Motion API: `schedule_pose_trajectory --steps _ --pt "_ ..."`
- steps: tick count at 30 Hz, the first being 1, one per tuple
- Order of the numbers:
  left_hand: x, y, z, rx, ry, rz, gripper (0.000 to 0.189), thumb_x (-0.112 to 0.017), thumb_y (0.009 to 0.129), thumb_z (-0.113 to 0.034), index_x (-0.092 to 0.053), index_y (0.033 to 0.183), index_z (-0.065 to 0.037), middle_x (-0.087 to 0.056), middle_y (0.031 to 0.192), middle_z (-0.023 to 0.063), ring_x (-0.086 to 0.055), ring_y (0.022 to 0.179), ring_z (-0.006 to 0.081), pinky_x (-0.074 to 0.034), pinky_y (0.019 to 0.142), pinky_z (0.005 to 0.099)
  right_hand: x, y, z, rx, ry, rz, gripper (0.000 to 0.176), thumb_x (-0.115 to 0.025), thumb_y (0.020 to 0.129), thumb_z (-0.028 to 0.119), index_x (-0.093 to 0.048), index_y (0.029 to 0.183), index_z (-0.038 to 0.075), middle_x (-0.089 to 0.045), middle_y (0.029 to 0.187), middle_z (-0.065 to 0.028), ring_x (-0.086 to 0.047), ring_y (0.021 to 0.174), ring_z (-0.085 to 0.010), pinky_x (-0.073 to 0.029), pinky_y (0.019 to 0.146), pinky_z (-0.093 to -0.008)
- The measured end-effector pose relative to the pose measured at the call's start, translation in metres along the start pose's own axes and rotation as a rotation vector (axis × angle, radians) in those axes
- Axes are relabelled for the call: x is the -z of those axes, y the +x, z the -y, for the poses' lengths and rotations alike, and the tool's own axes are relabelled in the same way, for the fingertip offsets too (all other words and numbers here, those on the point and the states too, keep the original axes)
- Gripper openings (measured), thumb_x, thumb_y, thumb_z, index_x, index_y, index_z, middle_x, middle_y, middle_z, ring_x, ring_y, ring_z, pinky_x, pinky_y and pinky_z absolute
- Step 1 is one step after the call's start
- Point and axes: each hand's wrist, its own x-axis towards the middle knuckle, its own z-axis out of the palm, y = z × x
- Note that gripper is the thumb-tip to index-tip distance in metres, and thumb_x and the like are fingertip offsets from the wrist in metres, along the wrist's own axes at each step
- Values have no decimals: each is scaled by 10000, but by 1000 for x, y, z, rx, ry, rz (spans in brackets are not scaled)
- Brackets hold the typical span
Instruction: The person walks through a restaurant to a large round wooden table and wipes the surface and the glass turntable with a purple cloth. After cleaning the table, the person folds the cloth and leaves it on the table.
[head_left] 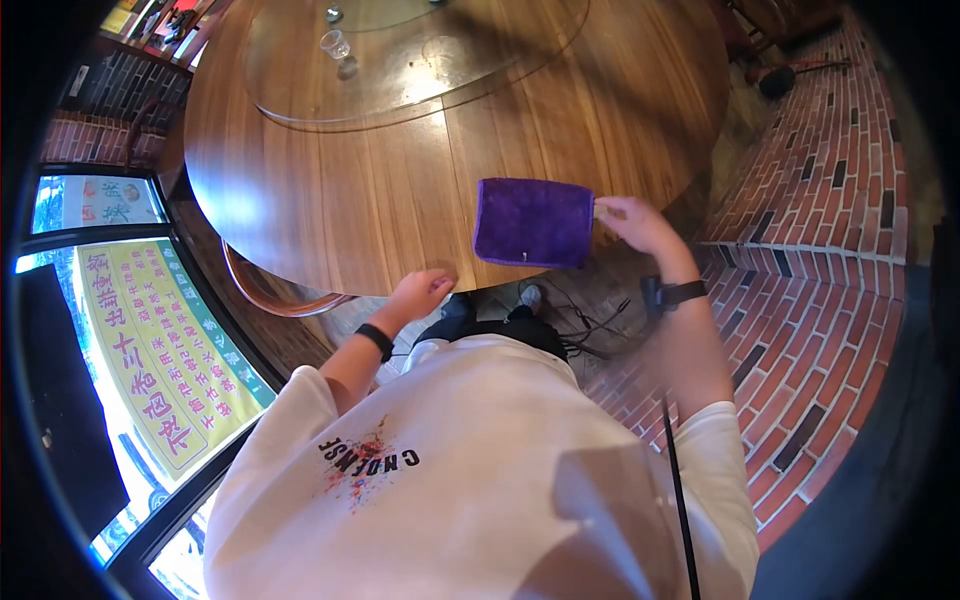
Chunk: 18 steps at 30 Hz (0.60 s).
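Purple cloth (533,222), right hand (640,226) pinching edge; white shirt (480,440) lettering ends "DENSE".

Room between cloth (532,222) and turntable (475,45)

A clear cup (335,44) sits toward the far side of the wooden table (350,190); at the near edge, the right hand (632,222) pinches a purple cloth (533,222), the left hand (418,293) beside that edge.
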Motion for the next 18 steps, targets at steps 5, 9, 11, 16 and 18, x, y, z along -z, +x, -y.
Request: schedule_pose_trajectory --steps 5,9,11,16,18 --pt "-51 -55 156 370 -209 56 334 -601 999 -337 -729 978 -29 -736 844 143 -714 787 285 -556 716 409 58 6 -36 59 187 -194 411 -678 979 248 -657 1350 71 -743 1161 -190 -717 1054 -232 -545 923 -351" --pt "-53 -82 181 699 -518 14 405 -512 1039 -419 -702 1061 -62 -732 873 78 -698 796 231 -542 710 395 71 9 -33 66 238 -362 380 -669 987 223 -671 1338 76 -732 1203 -185 -704 1119 -218 -529 977 -329" --pt "-48 -89 184 873 -739 -100 444 -449 1056 -471 -668 1138 -93 -728 915 56 -690 843 220 -531 748 401 58 8 -25 25 154 -423 356 -658 991 209 -683 1319 74 -726 1223 -176 -702 1143 -251 -523 1007 -342" --pt "-24 -76 195 1044 -1243 -558 543 -309 1073 -568 -590 1255 -140 -722 1028 53 -673 981 223 -502 854 430 -18 33 -3 814 -573 -400 268 -702 838 166 -732 1102 133 -704 1239 -64 -651 1179 -258 -521 1007 -412" --pt "-17 -70 205 1007 -1406 -698 577 -282 1077 -591 -587 1264 -138 -715 1086 68 -669 1004 235 -503 859 427 -65 46 9 972 -545 -218 378 -732 798 180 -708 1173 134 -668 1320 -71 -611 1250 -258 -467 1091 -441"
